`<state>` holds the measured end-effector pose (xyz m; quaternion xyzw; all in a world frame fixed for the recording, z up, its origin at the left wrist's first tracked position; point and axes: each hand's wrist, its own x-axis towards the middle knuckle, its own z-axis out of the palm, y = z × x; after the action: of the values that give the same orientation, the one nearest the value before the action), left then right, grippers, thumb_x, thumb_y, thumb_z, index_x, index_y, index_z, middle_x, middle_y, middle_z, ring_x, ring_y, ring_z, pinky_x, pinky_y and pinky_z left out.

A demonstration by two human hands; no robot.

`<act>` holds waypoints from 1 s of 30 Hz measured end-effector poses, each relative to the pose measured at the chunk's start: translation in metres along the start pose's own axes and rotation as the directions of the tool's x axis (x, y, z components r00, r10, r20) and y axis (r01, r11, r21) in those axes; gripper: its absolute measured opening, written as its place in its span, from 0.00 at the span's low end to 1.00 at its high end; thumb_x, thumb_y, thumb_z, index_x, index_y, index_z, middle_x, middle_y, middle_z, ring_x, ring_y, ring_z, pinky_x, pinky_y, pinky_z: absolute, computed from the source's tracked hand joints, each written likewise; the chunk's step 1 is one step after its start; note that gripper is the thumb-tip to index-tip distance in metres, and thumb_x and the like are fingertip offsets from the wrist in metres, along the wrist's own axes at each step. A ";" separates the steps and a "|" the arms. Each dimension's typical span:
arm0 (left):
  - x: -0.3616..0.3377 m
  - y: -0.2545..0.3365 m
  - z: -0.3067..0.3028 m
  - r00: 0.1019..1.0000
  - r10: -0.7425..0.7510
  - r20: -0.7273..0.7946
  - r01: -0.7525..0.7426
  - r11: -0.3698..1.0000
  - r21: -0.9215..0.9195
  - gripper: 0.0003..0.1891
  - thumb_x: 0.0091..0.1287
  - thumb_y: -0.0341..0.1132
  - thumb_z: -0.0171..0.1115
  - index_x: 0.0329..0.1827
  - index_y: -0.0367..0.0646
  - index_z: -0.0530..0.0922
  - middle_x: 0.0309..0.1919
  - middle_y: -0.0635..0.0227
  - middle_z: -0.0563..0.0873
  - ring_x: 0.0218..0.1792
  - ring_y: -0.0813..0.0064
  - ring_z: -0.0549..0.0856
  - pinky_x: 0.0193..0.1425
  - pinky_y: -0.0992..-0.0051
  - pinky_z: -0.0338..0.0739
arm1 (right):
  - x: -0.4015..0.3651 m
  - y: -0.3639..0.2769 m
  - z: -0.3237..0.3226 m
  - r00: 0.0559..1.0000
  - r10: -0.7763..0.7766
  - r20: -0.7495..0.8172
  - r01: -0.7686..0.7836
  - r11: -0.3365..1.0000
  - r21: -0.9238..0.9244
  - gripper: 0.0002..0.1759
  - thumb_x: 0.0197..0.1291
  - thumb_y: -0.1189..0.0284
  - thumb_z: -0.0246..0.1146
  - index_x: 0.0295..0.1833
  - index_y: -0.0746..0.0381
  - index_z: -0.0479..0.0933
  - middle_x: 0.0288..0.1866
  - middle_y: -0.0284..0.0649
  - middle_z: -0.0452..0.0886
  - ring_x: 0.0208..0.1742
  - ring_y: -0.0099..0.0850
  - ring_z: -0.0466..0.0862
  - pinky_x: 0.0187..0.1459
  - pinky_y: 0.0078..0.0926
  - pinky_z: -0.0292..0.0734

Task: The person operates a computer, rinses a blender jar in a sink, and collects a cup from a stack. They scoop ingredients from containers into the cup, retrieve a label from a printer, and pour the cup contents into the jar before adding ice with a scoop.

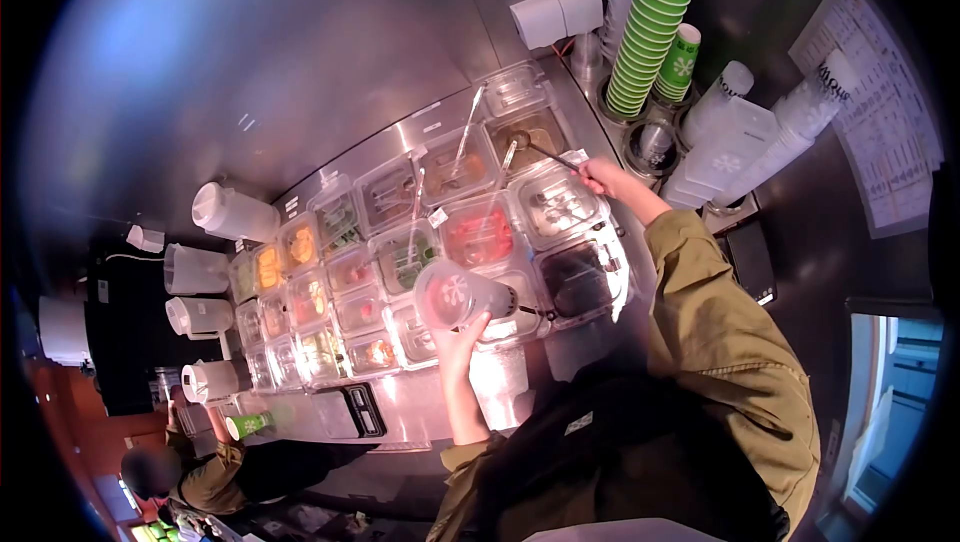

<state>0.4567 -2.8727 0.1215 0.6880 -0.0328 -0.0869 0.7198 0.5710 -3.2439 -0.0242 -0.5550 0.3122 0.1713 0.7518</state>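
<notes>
My left hand (460,344) is wrapped round a clear plastic cup (437,294) with a white snowflake mark and some dark bits near its base. The cup is tilted on its side above the bins nearest me. My right hand (604,180) grips the handle of a dark ladle (552,156). Its round bowl is at a bin of brownish food (540,134) in the back row. Beside that hand is a lidded bin of pale pieces (556,207), with a bin of dark food (574,282) nearer me. A bin of red pieces (480,234) sits behind the cup.
Rows of smaller fruit bins (300,245) extend leftward, with white pitchers (197,316) beyond. Stacked green cups (655,27) and clear cups (790,127) stand at right. A scale (362,410) lies at the counter's front. A co-worker (215,472) works at lower left, near a green cup (247,425).
</notes>
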 end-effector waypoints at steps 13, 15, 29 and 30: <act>0.082 -0.021 0.053 0.985 0.173 0.025 -0.171 0.923 0.345 0.43 0.42 0.30 0.73 0.63 0.37 0.58 0.54 0.56 0.72 0.54 0.66 0.73 0.58 0.70 0.68 | -0.167 -0.025 -0.011 0.926 -0.364 -0.097 0.331 0.910 -0.250 0.13 0.52 0.76 0.54 0.43 0.65 0.78 0.17 0.26 0.70 0.15 0.13 0.65 0.17 0.13 0.55; 0.095 -0.024 0.059 0.983 0.178 0.043 -0.182 0.928 0.324 0.43 0.42 0.30 0.73 0.62 0.37 0.59 0.53 0.56 0.72 0.54 0.66 0.73 0.58 0.70 0.68 | -0.194 -0.033 -0.016 0.879 -0.476 0.002 0.456 0.841 -0.292 0.15 0.51 0.77 0.54 0.46 0.67 0.77 0.19 0.27 0.72 0.19 0.12 0.66 0.21 0.11 0.57; 0.106 0.038 0.075 0.988 0.072 0.136 -0.087 0.989 0.115 0.41 0.44 0.28 0.72 0.61 0.36 0.59 0.51 0.59 0.74 0.50 0.69 0.76 0.53 0.71 0.72 | -0.318 -0.059 0.026 0.480 -0.773 0.416 0.460 -0.182 -0.869 0.20 0.48 0.75 0.60 0.51 0.59 0.71 0.28 0.41 0.70 0.26 0.40 0.78 0.27 0.34 0.74; 0.106 0.041 0.074 0.980 0.132 0.150 -0.150 0.982 0.112 0.41 0.44 0.27 0.72 0.62 0.37 0.59 0.52 0.59 0.73 0.51 0.69 0.75 0.54 0.71 0.71 | -0.318 -0.059 0.026 0.453 -0.779 0.433 0.444 -0.225 -0.868 0.20 0.48 0.75 0.60 0.51 0.59 0.71 0.28 0.41 0.70 0.26 0.39 0.78 0.27 0.33 0.74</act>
<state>0.5523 -2.9619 0.1583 0.7188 -0.1380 -0.0821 0.6764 0.3766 -3.2101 0.2335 -0.9681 -0.0874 -0.1660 0.1664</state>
